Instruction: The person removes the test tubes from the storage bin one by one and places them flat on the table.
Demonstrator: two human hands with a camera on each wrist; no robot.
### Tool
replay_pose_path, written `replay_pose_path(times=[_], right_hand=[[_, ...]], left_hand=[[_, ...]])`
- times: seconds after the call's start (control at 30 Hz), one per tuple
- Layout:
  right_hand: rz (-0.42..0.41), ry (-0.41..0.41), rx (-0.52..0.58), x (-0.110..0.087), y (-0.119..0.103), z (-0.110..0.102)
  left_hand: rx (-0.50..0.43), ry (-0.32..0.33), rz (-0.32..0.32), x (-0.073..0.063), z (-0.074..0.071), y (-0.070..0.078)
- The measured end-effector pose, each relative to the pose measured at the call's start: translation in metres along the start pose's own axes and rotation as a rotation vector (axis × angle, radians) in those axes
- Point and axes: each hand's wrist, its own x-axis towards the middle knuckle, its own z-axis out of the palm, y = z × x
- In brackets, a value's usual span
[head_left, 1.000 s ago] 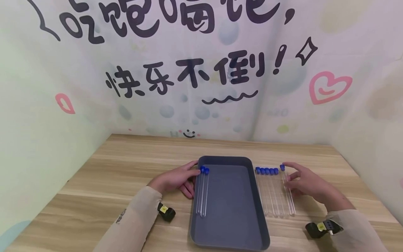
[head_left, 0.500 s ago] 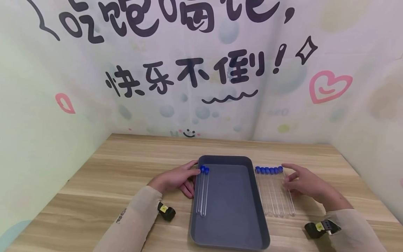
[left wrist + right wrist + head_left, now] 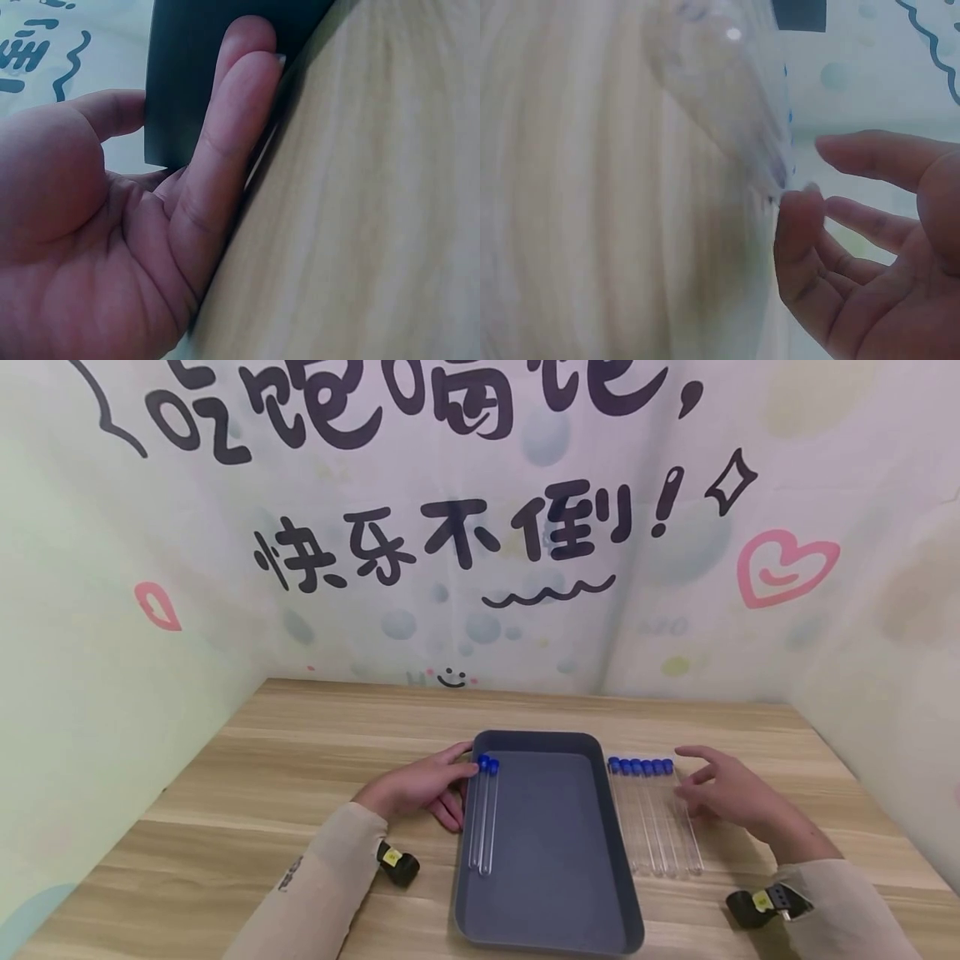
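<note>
A grey rectangular tray (image 3: 555,852) lies on the wooden table. My left hand (image 3: 420,787) grips its left side, thumb over the rim and fingers along the outer wall, as the left wrist view shows up close on the dark wall (image 3: 176,82). Inside, along the left wall, lie capped test tubes (image 3: 486,827) with blue caps. Right of the tray, several more blue-capped test tubes (image 3: 647,767) lie side by side on the table. My right hand (image 3: 723,797) is at the row's right end, fingers spread, fingertips close beside the last clear tube (image 3: 712,90) and holding nothing.
Wood-grain table (image 3: 300,735) surrounds the tray. A printed cloth backdrop (image 3: 375,635) rises behind it, with pale side walls left and right. Black wrist cameras (image 3: 397,865) sit on both sleeves.
The rightmost test tube's cap end has swung left to line up with the others in the row. My right hand has let go of it; the left hand and tray have stayed put.
</note>
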Motion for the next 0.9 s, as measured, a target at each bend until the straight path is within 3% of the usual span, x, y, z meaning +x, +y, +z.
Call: replay_pose_path(times=[0.1,0.37,0.6,0.9], right_hand=[[-0.021,0.02,-0.011,-0.002,-0.003,0.001],[-0.1,0.007,0.095,-0.009,-0.022,0.007],[-0.173,0.015,0.114,-0.015,-0.044,0.014],[-0.209,0.001,0.164,-0.016,-0.08,0.03]], left_hand=[[-0.003,-0.005,0.001,0.001,0.001,0.0],[0.003,-0.001,0.002,0.001,0.0,0.0],[0.007,0.007,0.002,0.0,0.002,0.0],[0.006,0.012,-0.001,0.0,0.001,0.0]])
